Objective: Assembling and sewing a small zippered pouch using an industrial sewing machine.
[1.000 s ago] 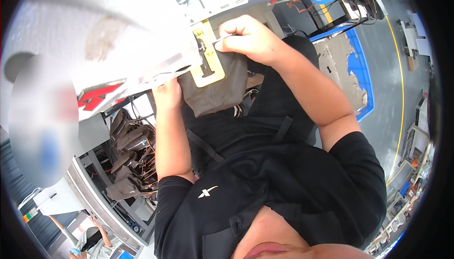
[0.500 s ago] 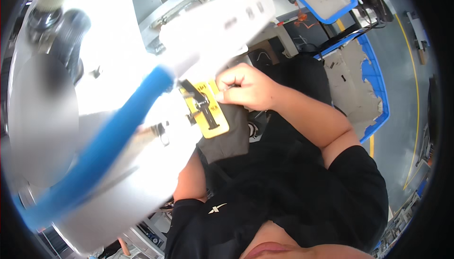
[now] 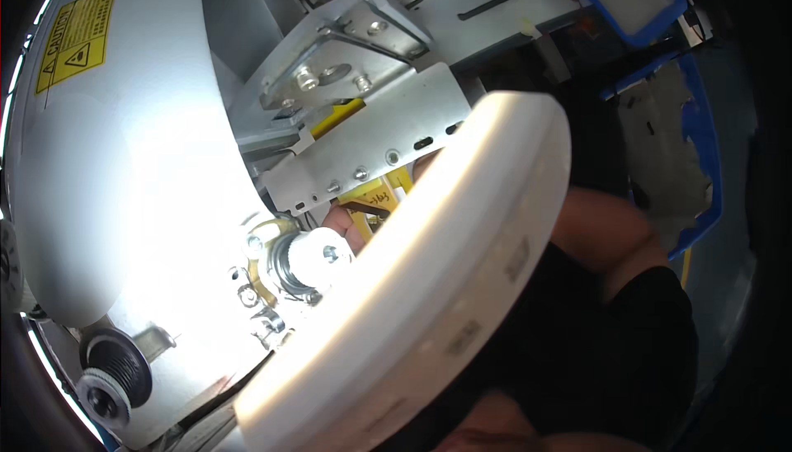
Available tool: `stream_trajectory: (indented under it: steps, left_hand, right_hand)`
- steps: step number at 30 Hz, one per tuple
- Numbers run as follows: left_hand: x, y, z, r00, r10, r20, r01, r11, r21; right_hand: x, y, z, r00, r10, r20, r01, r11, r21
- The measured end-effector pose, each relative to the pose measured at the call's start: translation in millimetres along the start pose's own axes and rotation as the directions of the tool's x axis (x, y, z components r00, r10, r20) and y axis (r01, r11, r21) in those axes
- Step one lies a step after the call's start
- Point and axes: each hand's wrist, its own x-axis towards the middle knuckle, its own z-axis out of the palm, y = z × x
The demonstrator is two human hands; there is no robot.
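A yellow plate with dark markings and a black strip across it shows in the gap between a metal bracket and a white curved lamp head. Beside its left edge, the bent fingers of my left hand come into view, closed; what they grip is hidden. Only a sliver of my right hand appears at the plate's upper right, between bracket and lamp. Its fingers are covered. My right forearm emerges beyond the lamp. The grey cloth seen under the plate earlier is hidden now.
The bright lamp head blocks much of the near side. At left stands a white machine body with knobs. A slotted metal bracket crosses above the plate. Blue-rimmed bins stand at the right.
My view has shifted closer to the machine. The lamp head now covers most of my right hand and the cloth, while some fingers of my left hand have come into view.
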Motion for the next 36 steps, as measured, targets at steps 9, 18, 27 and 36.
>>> stream_trajectory:
  steps: [9, 18, 27, 36]
  left_hand:
    - [-2, 6, 32, 0.992, 0.028, -0.123, -0.028, 1.000, 0.000]
    - [-3, 6, 51, 0.972, -0.078, -0.222, 0.050, 0.990, -0.132]
    - [-6, -12, 27, 0.998, 0.012, -0.068, -0.025, 0.981, -0.191]
    - [-8, -7, 26, 0.992, -0.023, -0.126, -0.004, 0.979, -0.205]
  right_hand:
    - [0, -9, 0, 0.993, 0.081, 0.083, -0.093, 0.984, 0.149]
    - [-2, -6, -1, 1.000, -0.020, 0.024, 0.017, 0.996, 0.089]
    - [-4, 5, 3, 0.998, -0.070, -0.003, 0.070, 0.989, 0.127]
    - [-9, 1, 7, 1.000, -0.006, 0.000, 0.006, 0.992, 0.122]
